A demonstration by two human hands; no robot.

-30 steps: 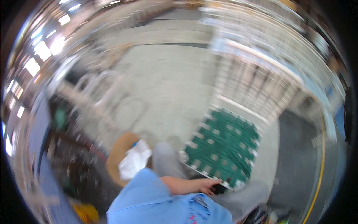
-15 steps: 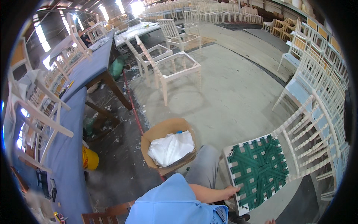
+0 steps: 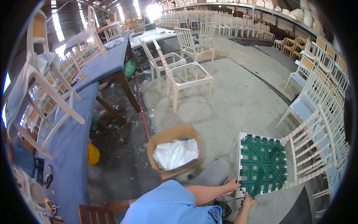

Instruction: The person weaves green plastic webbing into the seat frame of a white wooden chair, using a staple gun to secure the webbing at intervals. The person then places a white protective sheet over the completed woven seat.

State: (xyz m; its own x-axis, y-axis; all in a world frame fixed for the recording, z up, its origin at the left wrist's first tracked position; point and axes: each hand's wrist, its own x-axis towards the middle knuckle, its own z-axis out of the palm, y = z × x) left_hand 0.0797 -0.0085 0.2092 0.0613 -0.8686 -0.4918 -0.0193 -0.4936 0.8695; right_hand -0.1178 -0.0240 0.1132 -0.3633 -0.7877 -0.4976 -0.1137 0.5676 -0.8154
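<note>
A white chair frame (image 3: 243,135) with a spindled back stands to my right, its seat crossed by woven green webbing (image 3: 276,164). My left hand (image 3: 232,185) is closed on the near left edge of the seat frame. Close by, at the near corner, my right hand (image 3: 248,202) pinches a green webbing strap (image 3: 257,182) that slants down from the middle of the seat. A thin length of strap also runs leftward from this corner, partly hidden by my arm.
A cardboard box (image 3: 152,147) holding white sheeting (image 3: 177,154) stands ahead of my knee. Bare chair frames (image 3: 190,83) stand beyond it. On the left runs a blue-covered table (image 3: 71,164) with chairs on top; a yellow bucket (image 3: 93,154) sits beside it. Stacked chairs (image 3: 309,100) line the right.
My right hand has come up from the lower edge to the seat's near corner and now has the strap. The chair appears turned slightly, and the view has shifted.
</note>
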